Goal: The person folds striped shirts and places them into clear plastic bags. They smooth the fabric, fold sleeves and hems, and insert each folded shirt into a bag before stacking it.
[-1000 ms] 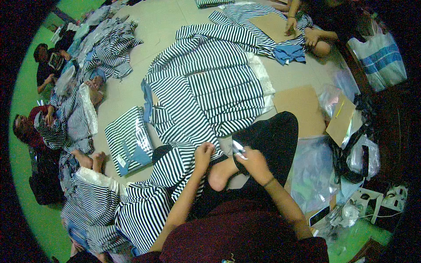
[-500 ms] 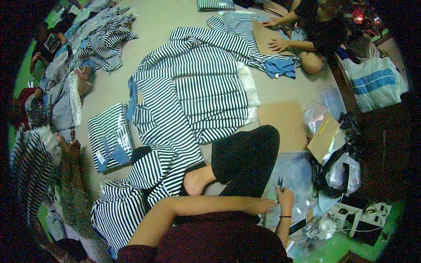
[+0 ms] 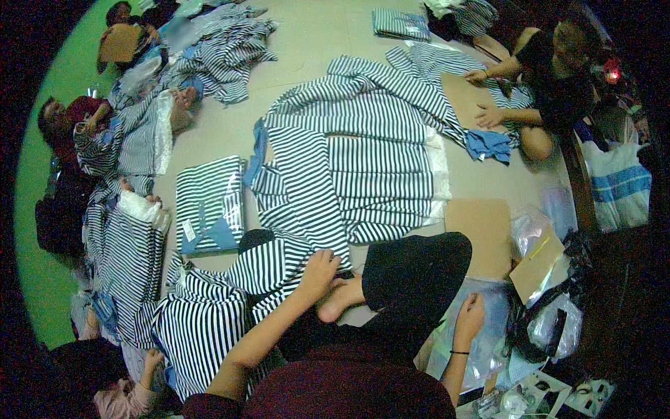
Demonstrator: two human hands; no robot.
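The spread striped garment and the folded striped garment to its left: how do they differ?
The spread striped garment sprawls in loose folds; the folded striped garment forms a compact rectangle. The spread one covers far more area than the folded one. The spread one is unwrapped, while clear plastic covers the folded one. Both show dark and white stripes and some blue.

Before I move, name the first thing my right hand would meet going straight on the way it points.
Likely the brown cardboard, just beyond the clear plastic under your right hand; the hand's height is unclear, so it may pass above.
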